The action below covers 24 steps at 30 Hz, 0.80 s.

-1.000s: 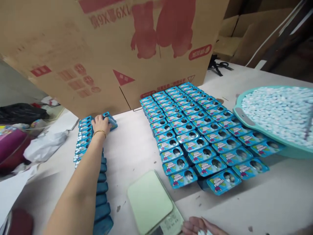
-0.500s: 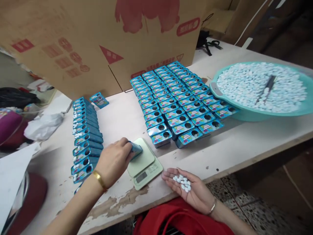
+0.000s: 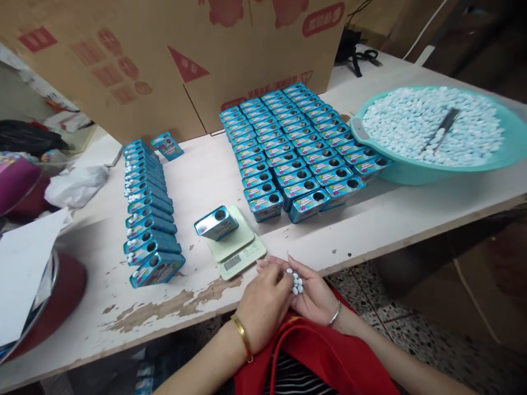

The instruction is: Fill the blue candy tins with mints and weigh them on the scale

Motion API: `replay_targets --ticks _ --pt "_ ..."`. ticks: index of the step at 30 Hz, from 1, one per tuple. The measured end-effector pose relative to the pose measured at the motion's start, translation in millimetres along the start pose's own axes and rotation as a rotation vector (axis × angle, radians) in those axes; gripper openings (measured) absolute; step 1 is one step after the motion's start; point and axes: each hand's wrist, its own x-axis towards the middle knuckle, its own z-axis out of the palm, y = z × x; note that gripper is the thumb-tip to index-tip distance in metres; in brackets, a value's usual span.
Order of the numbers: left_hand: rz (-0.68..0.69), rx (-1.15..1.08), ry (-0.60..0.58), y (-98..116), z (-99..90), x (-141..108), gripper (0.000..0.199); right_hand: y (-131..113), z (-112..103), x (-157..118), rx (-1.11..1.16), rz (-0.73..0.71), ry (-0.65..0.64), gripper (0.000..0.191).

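My right hand [image 3: 316,298] is cupped palm up near the table's front edge, holding a small heap of pale candies [image 3: 297,285]. My left hand [image 3: 262,300] bends over that palm with its fingers curled in at the candies; its fingertips are hidden, so what they pinch does not show. Just beyond both hands lies a pale green digital scale [image 3: 244,260]. On its plate stands one blue candy tin [image 3: 217,224], its round hole facing up, overhanging the plate's left side.
Many blue tins [image 3: 284,145] stand in rows behind the scale. A second line of tins [image 3: 150,214] at the left has candies at their tops. At the right, a turquoise basin [image 3: 395,174] of candies holds dark tongs [image 3: 442,129]. A big cardboard box [image 3: 164,33] rises behind.
My left hand has let go of the tin, leaving it on the scale, and has moved right to the candies in my right palm. The view has shifted slightly.
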Motion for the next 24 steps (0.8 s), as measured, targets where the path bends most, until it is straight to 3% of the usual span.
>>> replay_targets --ticks 3,7,14,24 --pt "-0.077 -0.039 -0.014 3 15.7 1 0.014 2 -3 1 -0.01 -0.023 0.003 0.029" --pt "-0.116 -0.144 0.014 -4 10.8 2 0.019 5 -9 3 -0.053 -0.039 -0.023 0.021" --pt "-0.026 -0.1 0.084 -11 17.5 0 0.016 7 1 6 0.002 -0.015 0.028 0.022" --pt "0.028 -0.241 0.192 -26 0.4 -1 0.017 3 5 19 0.053 -0.03 0.059 0.017"
